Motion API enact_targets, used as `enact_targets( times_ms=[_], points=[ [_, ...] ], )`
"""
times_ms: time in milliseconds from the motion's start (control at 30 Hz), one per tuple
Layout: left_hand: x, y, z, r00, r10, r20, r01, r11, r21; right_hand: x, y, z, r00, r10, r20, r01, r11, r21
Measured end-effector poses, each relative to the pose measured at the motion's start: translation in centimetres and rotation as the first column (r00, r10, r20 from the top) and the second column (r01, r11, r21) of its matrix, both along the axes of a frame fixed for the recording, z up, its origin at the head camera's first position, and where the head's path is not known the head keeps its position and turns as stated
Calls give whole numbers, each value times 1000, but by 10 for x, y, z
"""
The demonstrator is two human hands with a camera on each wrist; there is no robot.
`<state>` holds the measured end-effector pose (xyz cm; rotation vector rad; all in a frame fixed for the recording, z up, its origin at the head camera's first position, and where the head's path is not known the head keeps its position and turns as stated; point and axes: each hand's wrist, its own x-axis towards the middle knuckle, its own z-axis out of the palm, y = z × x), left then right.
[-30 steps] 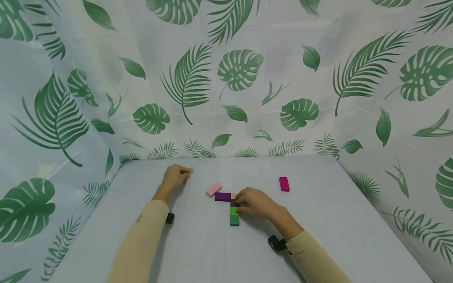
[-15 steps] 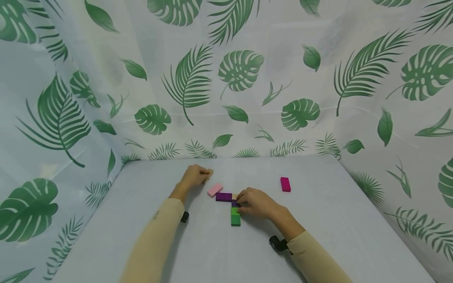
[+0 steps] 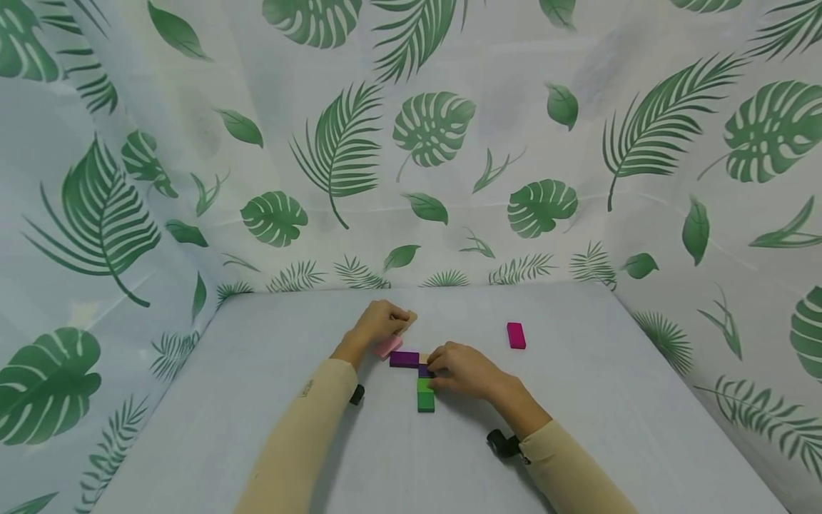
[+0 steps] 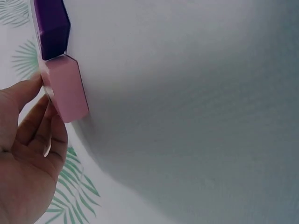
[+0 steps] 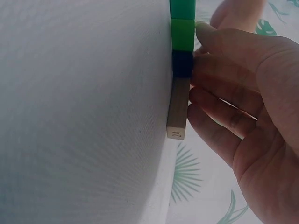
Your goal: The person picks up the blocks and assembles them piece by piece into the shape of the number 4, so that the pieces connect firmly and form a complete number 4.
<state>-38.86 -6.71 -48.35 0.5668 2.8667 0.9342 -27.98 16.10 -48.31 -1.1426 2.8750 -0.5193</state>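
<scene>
My left hand (image 3: pixel 380 321) pinches a light wooden block (image 3: pixel 409 319) behind the tilted pink block (image 3: pixel 388 348); in the left wrist view the pink block mostly hides it. A purple block (image 3: pixel 404 359) lies crosswise beside the top of a short row. That row holds a wooden block marked 24 (image 5: pixel 178 107), a dark blue block (image 5: pixel 182 64), a light green block (image 5: pixel 182 35) and a darker green block (image 3: pixel 426 402), end to end. Along the row's right side rests my right hand (image 3: pixel 469 370), its loosely bent fingertips touching or very near the blocks.
A magenta block (image 3: pixel 516 335) lies alone on the white table (image 3: pixel 578 400), right of the row. Leaf-printed cloth (image 3: pixel 449 235) rises behind the table's far edge and along both sides. Each wrist carries a small black camera (image 3: pixel 502 444).
My left hand has moved right with the wooden block, from the far left of the table to just behind the pink block. My right hand has stayed at the row.
</scene>
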Motion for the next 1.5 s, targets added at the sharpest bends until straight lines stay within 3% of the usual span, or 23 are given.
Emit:
enact_targets(
  times_ms=[300,600,900,1500],
  points=[
    [2,2,2,999,-20,37,22,999,-32,1,-1,2,1000,2,13,-2,1000,-8],
    [1,5,1,997,-74,23,74,997,-28,1,1,1,1000,6,13,-6,1000,-10],
    [7,7,6,995,-80,66,80,997,4,1,0,1,1000,0,14,0,1000,-7],
    [6,6,3,995,-90,41,91,996,-16,2,1,1,1000,3,3,-3,1000,-14]
  ],
)
